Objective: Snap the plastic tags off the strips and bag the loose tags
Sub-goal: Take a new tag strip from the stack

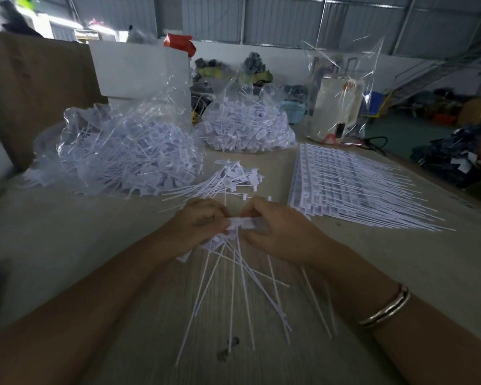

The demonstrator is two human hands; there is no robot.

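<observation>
Tags (243,223) on a strip sit pinched between our left hand (199,222) and right hand (272,227) fingers mid-surface; we judge snapping underway, next needing a twist, then bagging.

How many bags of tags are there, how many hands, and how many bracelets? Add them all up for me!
Clear bags full of loose tags: 2, the left bag and the far bag
Hands: 2, the left hand and the right hand
Bracelets: 1, the bracelet on the right wrist
Total: 5
</observation>
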